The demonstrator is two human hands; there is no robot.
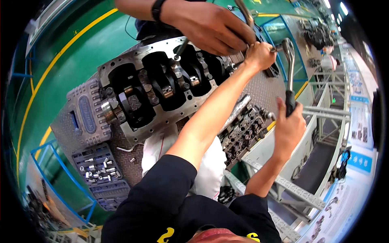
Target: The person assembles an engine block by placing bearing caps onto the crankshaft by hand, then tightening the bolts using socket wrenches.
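Observation:
My right hand [288,128] grips the black handle end of a ratchet wrench [290,73], whose steel shank stands up toward its head. Beside that head, my left hand [259,56] is closed around a short shaft that runs out from the ratchet; its far end is hidden in my fingers. My left arm reaches across an engine block [162,117] with its crankshaft [167,91] and bearing caps exposed. Just left of my left hand, a co-worker's hand [216,30] with a black wristband hangs over the block's far end, near a metal bar [244,12].
A grey tool case [87,111] and its tray of loose sockets [99,168] lie left of the block. A cylinder head [243,135] sits below my left forearm. Metal frames [324,109] stand at right, and blue-framed stands [60,182] at lower left on green floor.

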